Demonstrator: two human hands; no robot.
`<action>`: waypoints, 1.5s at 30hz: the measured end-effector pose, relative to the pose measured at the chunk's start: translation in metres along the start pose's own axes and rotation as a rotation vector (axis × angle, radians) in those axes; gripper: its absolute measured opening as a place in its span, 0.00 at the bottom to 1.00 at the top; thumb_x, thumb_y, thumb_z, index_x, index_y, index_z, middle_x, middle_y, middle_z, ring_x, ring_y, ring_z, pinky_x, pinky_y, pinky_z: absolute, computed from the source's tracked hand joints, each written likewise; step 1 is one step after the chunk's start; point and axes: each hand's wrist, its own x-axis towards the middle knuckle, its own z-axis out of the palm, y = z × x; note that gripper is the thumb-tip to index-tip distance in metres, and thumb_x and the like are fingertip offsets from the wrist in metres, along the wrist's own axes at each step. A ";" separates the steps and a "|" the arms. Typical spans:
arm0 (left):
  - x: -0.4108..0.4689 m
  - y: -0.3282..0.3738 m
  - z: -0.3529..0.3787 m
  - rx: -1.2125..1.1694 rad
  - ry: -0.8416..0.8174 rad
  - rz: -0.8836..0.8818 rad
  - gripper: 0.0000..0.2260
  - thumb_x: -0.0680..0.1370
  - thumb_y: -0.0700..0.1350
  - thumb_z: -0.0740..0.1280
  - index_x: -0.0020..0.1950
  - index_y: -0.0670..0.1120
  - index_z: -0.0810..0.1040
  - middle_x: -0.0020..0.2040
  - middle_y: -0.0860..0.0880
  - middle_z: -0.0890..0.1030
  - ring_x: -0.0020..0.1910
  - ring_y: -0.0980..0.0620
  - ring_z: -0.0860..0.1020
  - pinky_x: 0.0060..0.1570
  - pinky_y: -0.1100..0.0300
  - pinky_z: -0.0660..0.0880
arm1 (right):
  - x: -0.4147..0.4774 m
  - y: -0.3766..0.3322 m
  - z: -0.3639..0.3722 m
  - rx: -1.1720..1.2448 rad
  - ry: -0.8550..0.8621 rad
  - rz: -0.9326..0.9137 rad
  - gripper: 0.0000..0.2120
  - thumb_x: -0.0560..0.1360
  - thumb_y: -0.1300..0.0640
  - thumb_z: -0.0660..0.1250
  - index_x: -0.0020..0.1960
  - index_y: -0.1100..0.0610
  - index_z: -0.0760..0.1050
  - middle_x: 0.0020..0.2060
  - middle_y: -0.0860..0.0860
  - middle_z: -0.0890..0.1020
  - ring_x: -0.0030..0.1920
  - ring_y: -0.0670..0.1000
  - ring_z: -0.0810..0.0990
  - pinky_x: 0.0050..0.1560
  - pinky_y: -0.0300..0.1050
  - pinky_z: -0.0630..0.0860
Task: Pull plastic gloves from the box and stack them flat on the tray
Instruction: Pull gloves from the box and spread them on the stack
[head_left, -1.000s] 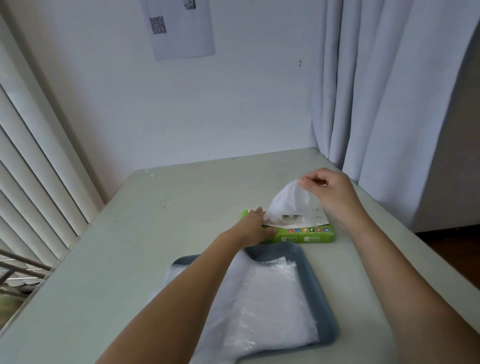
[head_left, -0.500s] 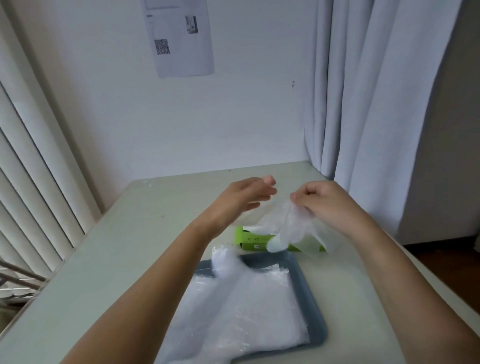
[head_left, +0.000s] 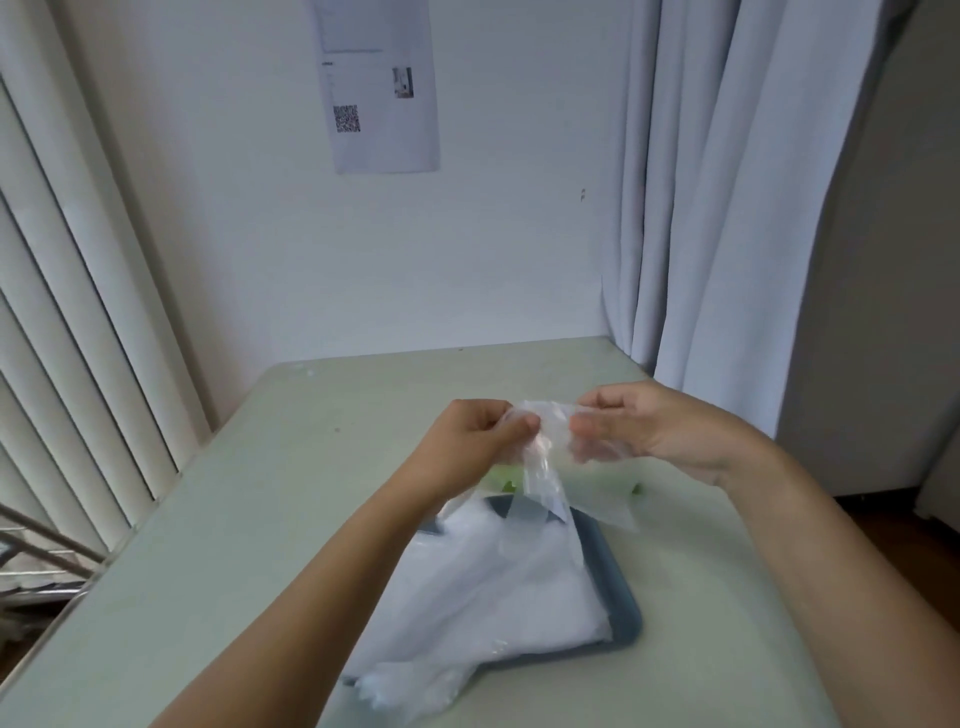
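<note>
A clear plastic glove (head_left: 545, 467) hangs in the air above the table, pinched at its top edge by both hands. My left hand (head_left: 467, 441) grips its left side and my right hand (head_left: 639, 431) its right side. Below lies a grey-blue tray (head_left: 621, 608) with a pile of several flat clear gloves (head_left: 493, 597) that spills over the tray's near edge. The green glove box (head_left: 506, 480) shows only as small patches behind the held glove and my hands.
The pale green table (head_left: 260, 519) stands in a corner. Vertical blinds (head_left: 78, 338) run along its left edge, a white wall with a taped paper sheet (head_left: 382, 93) is behind, and grey curtains (head_left: 727, 208) hang at the right.
My right hand pulled the glove out of the box and lifted it. My left hand left the box, rose and took hold of the glove's other side.
</note>
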 end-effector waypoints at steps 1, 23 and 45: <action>-0.003 -0.001 -0.003 -0.066 0.015 -0.008 0.14 0.79 0.46 0.67 0.44 0.34 0.80 0.39 0.45 0.81 0.40 0.52 0.79 0.56 0.52 0.77 | -0.003 0.003 0.000 0.043 -0.009 0.014 0.21 0.65 0.48 0.73 0.52 0.61 0.79 0.45 0.56 0.85 0.48 0.51 0.82 0.60 0.47 0.76; -0.053 0.020 -0.042 0.155 0.111 0.040 0.05 0.76 0.40 0.68 0.46 0.41 0.82 0.39 0.50 0.83 0.39 0.56 0.78 0.46 0.62 0.72 | -0.022 -0.079 0.057 -0.630 0.290 -0.411 0.14 0.75 0.47 0.68 0.38 0.56 0.80 0.23 0.47 0.70 0.24 0.44 0.68 0.27 0.34 0.65; -0.017 -0.084 -0.052 0.655 0.012 -0.315 0.07 0.77 0.46 0.67 0.42 0.44 0.81 0.34 0.54 0.78 0.30 0.58 0.73 0.29 0.69 0.67 | 0.007 0.096 0.104 -0.413 0.400 0.251 0.17 0.75 0.53 0.64 0.30 0.55 0.67 0.26 0.49 0.76 0.31 0.53 0.77 0.35 0.44 0.71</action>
